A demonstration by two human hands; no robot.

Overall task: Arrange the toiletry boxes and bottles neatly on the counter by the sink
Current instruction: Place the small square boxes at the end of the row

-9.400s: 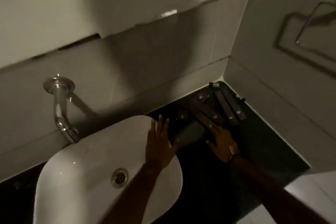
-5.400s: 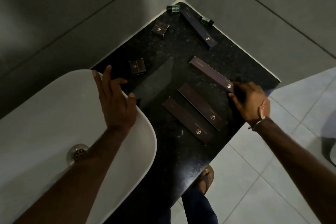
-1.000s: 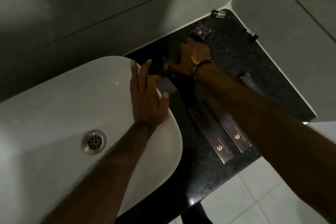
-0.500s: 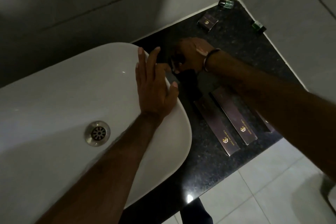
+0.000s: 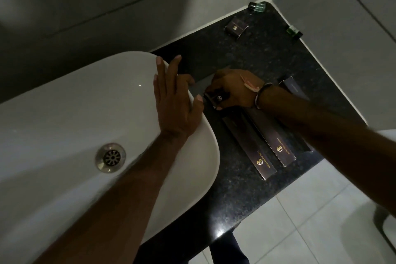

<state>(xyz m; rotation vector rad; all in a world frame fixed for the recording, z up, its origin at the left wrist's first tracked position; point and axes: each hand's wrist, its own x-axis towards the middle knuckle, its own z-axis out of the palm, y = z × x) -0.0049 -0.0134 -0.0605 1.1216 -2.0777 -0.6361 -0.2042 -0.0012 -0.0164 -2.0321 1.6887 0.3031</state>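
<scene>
My right hand [image 5: 233,88] grips a small dark box [image 5: 216,98] with a gold logo, low over the black counter [image 5: 267,58] beside the sink. My left hand [image 5: 175,103] lies flat with fingers spread on the white sink's rim [image 5: 211,148]. Two long dark boxes [image 5: 248,146] [image 5: 272,137] lie side by side below my right hand. A third long box [image 5: 294,88] shows partly behind my right forearm. Another small box [image 5: 236,27] lies near the back wall. One small green bottle [image 5: 257,6] lies in the back corner, another [image 5: 294,31] against the right wall.
The sink's drain [image 5: 110,157] sits at the left. Grey tiled walls close the counter at the back and right. Light floor tiles [image 5: 300,221] lie beyond the counter's front edge, which is close to the long boxes.
My right hand has drawn the small box down and toward me, to the top ends of the two long boxes. My left hand stays on the sink rim.
</scene>
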